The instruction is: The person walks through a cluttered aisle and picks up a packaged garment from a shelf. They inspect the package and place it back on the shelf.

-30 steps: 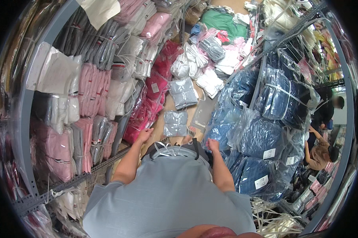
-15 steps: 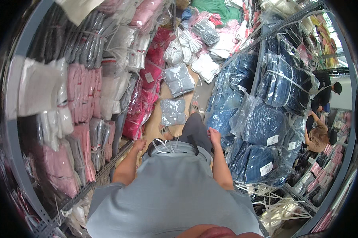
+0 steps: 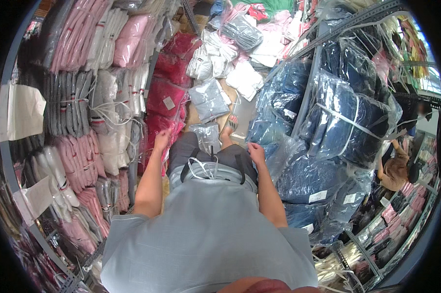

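Note:
Nothing shows in my left hand (image 3: pixel 163 139), held out beside the crimson bagged garments (image 3: pixel 169 103) with its fingers loosely apart. Over by the bagged blue jeans (image 3: pixel 274 128), my right hand (image 3: pixel 256 153) is empty, its fingers curled in. I cannot tell whether either hand touches the bags beside it. Between my hands, a clear-bagged grey garment (image 3: pixel 205 136) lies on the floor, partly hidden by my leg. Another bagged grey garment (image 3: pixel 209 100) lies just beyond it, and a white folded bundle (image 3: pixel 245 79) is to its right.
Metal racks flank the narrow aisle. On the left are stacked pink garments (image 3: pixel 79 155) and grey garments (image 3: pixel 66 105); large bags of jeans (image 3: pixel 310 173) fill the right. A heap of white bagged clothes (image 3: pixel 211 56) lies ahead. A person (image 3: pixel 396 168) is beyond the right rack.
I have moved forward along the aisle, and the nearer grey garment is now partly behind my leg. My left hand has come up beside the crimson bags; my right hand has risen slightly.

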A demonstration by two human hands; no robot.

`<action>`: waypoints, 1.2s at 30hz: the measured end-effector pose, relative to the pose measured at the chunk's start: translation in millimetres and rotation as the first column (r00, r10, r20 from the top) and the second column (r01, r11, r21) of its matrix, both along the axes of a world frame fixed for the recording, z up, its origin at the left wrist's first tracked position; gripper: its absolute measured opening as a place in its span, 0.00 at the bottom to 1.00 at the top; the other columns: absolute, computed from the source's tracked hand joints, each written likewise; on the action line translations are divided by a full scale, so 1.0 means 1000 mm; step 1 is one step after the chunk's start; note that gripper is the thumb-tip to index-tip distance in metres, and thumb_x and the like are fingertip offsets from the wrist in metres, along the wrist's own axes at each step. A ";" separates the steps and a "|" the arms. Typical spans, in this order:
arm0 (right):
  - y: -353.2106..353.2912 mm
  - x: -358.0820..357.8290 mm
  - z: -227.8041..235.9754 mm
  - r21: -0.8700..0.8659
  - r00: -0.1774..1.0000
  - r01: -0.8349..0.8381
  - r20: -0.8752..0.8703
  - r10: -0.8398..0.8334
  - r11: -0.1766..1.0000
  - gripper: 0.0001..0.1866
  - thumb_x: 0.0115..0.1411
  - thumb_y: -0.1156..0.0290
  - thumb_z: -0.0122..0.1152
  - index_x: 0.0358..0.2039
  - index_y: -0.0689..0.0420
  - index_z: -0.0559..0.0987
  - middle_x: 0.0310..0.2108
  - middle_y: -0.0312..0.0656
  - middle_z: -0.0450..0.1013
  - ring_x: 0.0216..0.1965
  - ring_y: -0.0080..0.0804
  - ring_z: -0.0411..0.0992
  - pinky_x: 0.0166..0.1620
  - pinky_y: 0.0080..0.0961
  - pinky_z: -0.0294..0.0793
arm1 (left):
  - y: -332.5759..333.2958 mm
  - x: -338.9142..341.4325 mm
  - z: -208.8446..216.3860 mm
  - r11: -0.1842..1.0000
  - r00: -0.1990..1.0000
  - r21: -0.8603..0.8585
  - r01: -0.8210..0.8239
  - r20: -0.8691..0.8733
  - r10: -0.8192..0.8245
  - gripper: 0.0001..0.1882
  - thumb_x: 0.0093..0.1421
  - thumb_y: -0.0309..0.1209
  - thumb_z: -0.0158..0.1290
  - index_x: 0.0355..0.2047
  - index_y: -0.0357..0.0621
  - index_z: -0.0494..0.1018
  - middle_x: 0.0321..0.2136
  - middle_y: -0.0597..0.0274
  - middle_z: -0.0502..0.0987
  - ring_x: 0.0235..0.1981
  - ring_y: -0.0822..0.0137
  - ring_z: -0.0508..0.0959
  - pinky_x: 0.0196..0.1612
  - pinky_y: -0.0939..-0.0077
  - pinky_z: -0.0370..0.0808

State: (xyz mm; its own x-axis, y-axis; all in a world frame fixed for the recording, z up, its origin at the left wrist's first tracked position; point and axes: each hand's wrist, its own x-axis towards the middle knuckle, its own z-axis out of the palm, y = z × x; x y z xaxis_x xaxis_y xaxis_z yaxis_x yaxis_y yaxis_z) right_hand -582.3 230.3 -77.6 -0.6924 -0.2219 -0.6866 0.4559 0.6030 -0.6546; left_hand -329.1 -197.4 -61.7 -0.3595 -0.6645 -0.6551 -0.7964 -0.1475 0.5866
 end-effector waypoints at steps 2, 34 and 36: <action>0.001 -0.019 0.011 -0.025 0.999 0.030 0.020 -0.029 0.999 0.19 0.60 0.57 0.63 0.43 0.58 0.82 0.27 0.33 0.76 0.25 0.18 0.69 0.26 0.17 0.65 | -0.009 -0.055 0.016 0.996 0.999 -0.079 -0.028 -0.017 0.027 0.27 0.60 0.54 0.55 0.40 0.38 0.80 0.32 0.59 0.81 0.36 0.69 0.77 0.42 0.73 0.73; 0.054 -0.079 -0.006 -0.091 0.951 0.276 0.173 -0.258 0.957 0.26 0.64 0.50 0.56 0.46 0.64 0.79 0.38 0.41 0.79 0.40 0.27 0.74 0.47 0.24 0.71 | -0.005 -0.247 -0.009 0.993 0.983 0.114 0.030 -0.186 -0.009 0.20 0.61 0.48 0.56 0.26 0.43 0.75 0.21 0.68 0.74 0.17 0.76 0.69 0.19 0.78 0.63; 0.050 -0.081 0.004 -0.089 0.950 0.273 0.181 -0.254 0.958 0.27 0.65 0.50 0.55 0.45 0.64 0.79 0.38 0.41 0.79 0.40 0.27 0.74 0.47 0.24 0.70 | -0.006 -0.237 -0.025 0.991 0.989 0.116 0.066 -0.136 -0.050 0.20 0.61 0.49 0.56 0.26 0.43 0.75 0.21 0.67 0.74 0.18 0.76 0.70 0.19 0.77 0.64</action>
State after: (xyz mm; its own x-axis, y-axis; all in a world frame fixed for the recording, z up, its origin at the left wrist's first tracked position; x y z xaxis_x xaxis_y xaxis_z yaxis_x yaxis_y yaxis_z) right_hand -663.2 280.0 -73.5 -0.6151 -0.1282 -0.7779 0.6965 0.3740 -0.6124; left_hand -565.7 -203.0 -86.3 -0.4840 -0.5591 -0.6731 -0.7223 -0.1789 0.6680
